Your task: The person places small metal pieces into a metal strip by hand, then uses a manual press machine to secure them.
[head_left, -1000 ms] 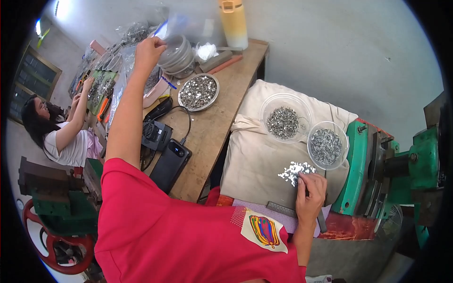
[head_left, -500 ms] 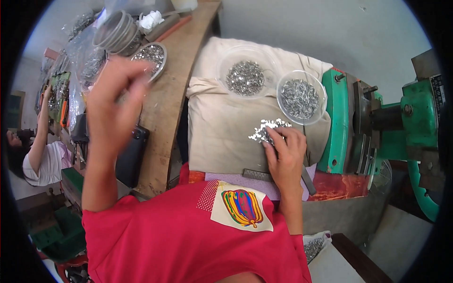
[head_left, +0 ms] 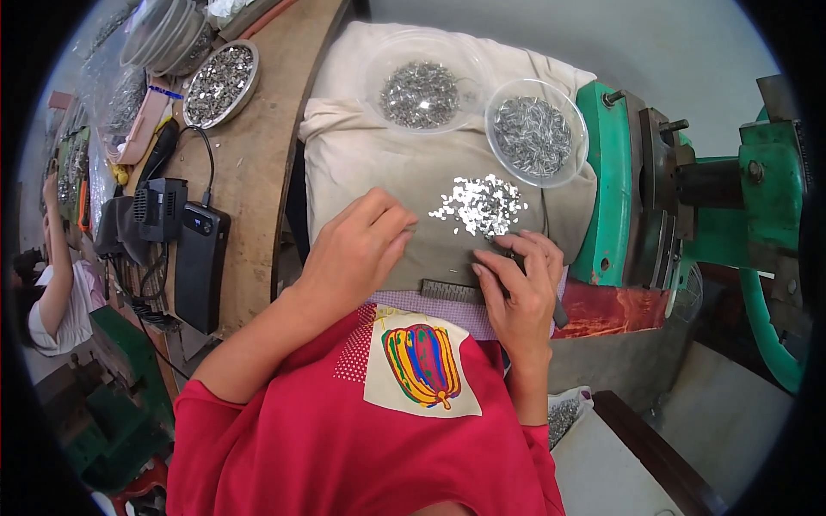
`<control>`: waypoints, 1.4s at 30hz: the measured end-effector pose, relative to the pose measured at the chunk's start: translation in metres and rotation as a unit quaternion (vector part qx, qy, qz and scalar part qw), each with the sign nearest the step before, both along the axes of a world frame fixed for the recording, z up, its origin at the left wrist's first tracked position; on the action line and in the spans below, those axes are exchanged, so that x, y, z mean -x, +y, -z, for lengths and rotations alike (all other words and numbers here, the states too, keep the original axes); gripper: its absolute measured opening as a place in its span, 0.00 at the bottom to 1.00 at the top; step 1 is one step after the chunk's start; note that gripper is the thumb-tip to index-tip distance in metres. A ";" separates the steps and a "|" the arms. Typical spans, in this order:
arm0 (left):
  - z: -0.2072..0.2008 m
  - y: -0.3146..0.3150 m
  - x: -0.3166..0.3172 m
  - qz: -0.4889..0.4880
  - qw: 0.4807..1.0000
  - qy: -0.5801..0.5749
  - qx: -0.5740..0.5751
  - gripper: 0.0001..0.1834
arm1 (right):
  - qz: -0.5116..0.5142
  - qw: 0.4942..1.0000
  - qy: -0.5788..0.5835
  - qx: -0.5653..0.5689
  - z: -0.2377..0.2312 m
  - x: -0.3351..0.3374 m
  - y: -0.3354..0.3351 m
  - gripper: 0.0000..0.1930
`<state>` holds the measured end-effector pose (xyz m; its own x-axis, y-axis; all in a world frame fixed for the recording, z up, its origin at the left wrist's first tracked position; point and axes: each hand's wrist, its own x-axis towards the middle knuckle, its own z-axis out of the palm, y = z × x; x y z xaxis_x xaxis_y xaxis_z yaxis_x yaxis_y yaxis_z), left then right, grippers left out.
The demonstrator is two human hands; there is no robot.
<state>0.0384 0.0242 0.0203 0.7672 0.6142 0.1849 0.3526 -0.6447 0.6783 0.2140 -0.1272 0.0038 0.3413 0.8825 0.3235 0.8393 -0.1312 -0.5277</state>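
Observation:
A loose pile of small shiny metal pieces (head_left: 482, 205) lies on the cloth-covered work surface (head_left: 344, 181). My left hand (head_left: 361, 245) hovers left of the pile, its fingers and thumb drawn together; whatever may be between the tips is too small to make out. At the pile's near edge is my right hand (head_left: 523, 297), fingers loosely bent and apart from the thumb, with nothing plainly held. A dark metal ruler-like bar (head_left: 452, 291) lies between the hands, on a purple checked cloth. Behind the pile stand a clear tub of silvery parts (head_left: 420, 96) and a clear bowl of thin metal pins (head_left: 532, 136).
A green machine (head_left: 602, 189) borders the right side. On the wooden bench (head_left: 258, 172) at left are a bowl of metal parts (head_left: 221, 83), stacked clear tubs (head_left: 168, 39), a black power bank (head_left: 202, 267) and cables. A co-worker's arm (head_left: 56, 267) shows far left.
My left hand has come down from above the bench at left to beside the pile. My right hand has drawn back slightly from the pieces. The view has shifted somewhat.

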 end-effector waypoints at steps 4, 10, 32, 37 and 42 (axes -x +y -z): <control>0.016 0.005 -0.022 0.006 0.997 0.024 -0.069 0.09 | -0.001 1.000 -0.010 -0.024 0.005 0.002 0.011 0.10; 0.019 -0.003 -0.020 0.012 0.997 0.048 -0.060 0.08 | -0.013 0.999 -0.030 -0.020 0.008 0.001 0.027 0.12; 0.021 -0.007 0.012 0.033 0.995 -0.004 0.094 0.11 | 0.024 0.999 -0.025 0.003 0.005 0.000 0.014 0.10; 0.023 -0.009 0.014 0.032 0.994 -0.008 0.107 0.12 | 0.009 0.999 -0.025 0.017 0.006 0.003 0.020 0.11; 0.022 -0.011 0.012 0.022 0.994 -0.005 0.104 0.14 | -0.013 0.999 -0.028 0.035 0.000 0.008 0.022 0.10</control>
<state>0.0262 0.0134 -0.0019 0.7929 0.6057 0.0659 0.3190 -0.5048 0.8021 0.2064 -0.1056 0.0039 0.3013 0.9117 0.2793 0.8712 -0.1441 -0.4694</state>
